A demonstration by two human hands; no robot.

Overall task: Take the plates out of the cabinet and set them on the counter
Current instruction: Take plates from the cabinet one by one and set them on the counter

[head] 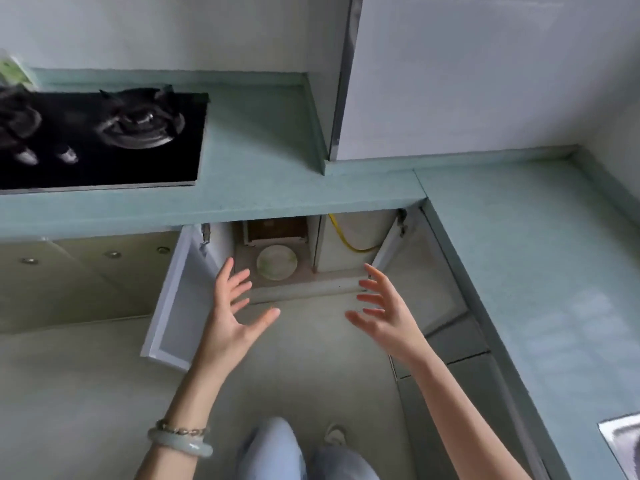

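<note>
- Cabinet (311, 285) under the counter (277, 161), both doors swung out: left door (173, 299), right door (389, 249).
- Left compartment: pale greenish plate (277, 262) flat on the cabinet floor, near the front edge. One plate or a stack, can't tell.
- Behind the plate, at the back: brownish box-like thing (275, 229), blurred, no ID.
- Right compartment: yellow hose (343, 237) looping down; its upper end is hidden by the counter edge.
- Left hand (232, 306) and right hand (384, 306) in front of the opening, palms facing each other, fingers spread apart, gripping nothing, not touching the plate.
- Bracelets (180, 441) on the left wrist.
- Black gas hob (104, 140) set in the counter, cut off at the left frame edge.
- Grey printed sheet (623, 441) on the counter's near right end, mostly out of frame.
</note>
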